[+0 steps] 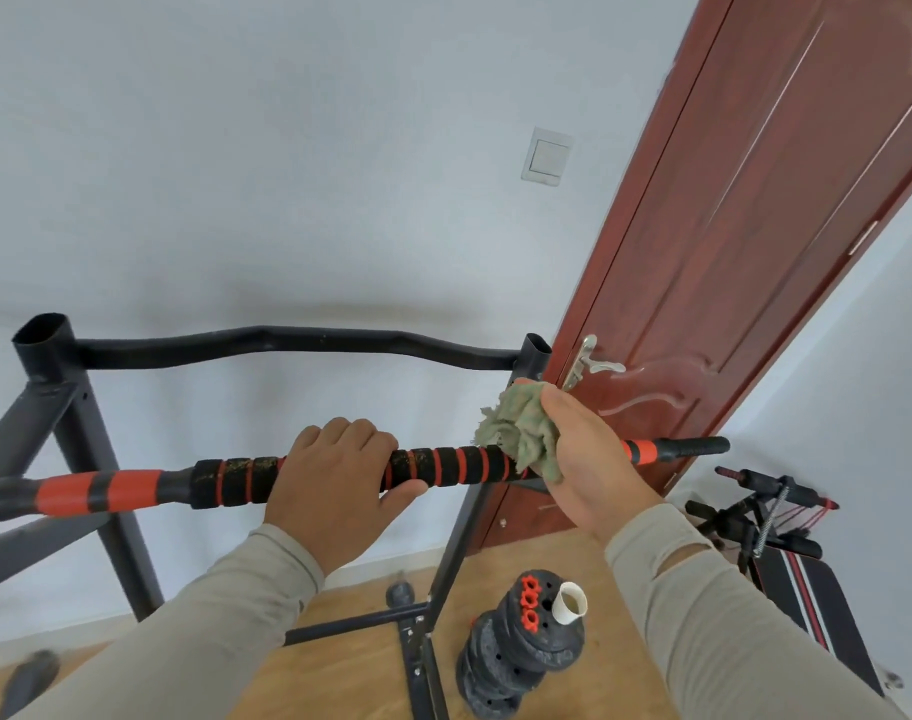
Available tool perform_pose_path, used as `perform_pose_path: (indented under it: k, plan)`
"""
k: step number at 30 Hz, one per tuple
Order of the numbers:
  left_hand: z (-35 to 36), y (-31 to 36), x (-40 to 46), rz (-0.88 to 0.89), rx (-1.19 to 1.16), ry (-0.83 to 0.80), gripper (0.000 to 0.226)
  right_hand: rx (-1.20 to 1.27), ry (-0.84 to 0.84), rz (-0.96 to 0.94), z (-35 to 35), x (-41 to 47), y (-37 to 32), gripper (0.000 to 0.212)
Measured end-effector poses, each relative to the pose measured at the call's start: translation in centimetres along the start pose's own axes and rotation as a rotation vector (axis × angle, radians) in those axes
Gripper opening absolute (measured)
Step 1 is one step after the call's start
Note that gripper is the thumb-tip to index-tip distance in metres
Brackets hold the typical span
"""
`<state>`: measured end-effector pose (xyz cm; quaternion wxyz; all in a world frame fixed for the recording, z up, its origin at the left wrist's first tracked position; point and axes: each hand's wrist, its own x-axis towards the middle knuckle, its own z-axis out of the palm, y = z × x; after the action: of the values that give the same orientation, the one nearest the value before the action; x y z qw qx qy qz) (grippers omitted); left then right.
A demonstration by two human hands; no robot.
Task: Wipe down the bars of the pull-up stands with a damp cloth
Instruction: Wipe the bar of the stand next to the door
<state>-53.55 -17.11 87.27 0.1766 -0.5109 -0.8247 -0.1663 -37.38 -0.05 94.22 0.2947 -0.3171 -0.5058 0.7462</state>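
Observation:
The near bar (pixel 443 467) of the pull-up stand runs across the view, wrapped in black foam with red bands. My left hand (pixel 339 480) grips it near its middle, fingers curled over the top. My right hand (pixel 581 459) holds a crumpled green cloth (pixel 516 428) against the bar further right, near the right upright (pixel 534 356). Behind, a bare black curved bar (pixel 287 343) joins the two uprights.
A red-brown door (pixel 729 252) with a metal handle (pixel 589 361) stands close behind the right upright. On the wooden floor below lie a stack of black weight plates (pixel 521 652) with a white paper cup (pixel 571 602), and a bench (pixel 807 584) at right.

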Motion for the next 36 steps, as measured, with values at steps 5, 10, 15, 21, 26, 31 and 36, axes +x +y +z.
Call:
perform_pose_path:
  k: [5,10,15,21,26,31,36]
  plan:
    - [-0.7,0.2,-0.2,-0.004,-0.008,-0.042,0.052,-0.408,0.07,-0.192,0.3,-0.2,-0.4,0.036]
    - [-1.5,0.3,-0.5,0.003,-0.046,-0.082,0.051,-1.503,-0.248,-0.654,-0.1,-0.7,2.8,0.045]
    - [-3.7,-1.9,-0.4,0.029,-0.094,-0.165,0.065,-1.567,-0.195,-0.614,-1.0,-0.6,3.4,0.062]
    - [-5.9,-7.3,0.1,-0.091,-0.094,-0.412,0.08,-1.634,-0.207,-0.63,-1.2,-0.4,3.6,0.061]
    - [-7.6,-9.7,0.1,-0.092,-0.089,-0.494,0.076,-1.603,-0.198,-0.748,-0.9,-0.1,4.0,0.04]
    - [-7.9,-11.7,-2.0,-0.115,-0.105,-0.492,0.047,-1.642,-0.107,-0.808,-0.6,0.0,4.9,0.036]
    - [-6.9,-12.1,-3.3,-0.167,-0.136,-0.404,0.039,-1.589,0.055,-0.786,0.5,-0.4,5.5,0.045]
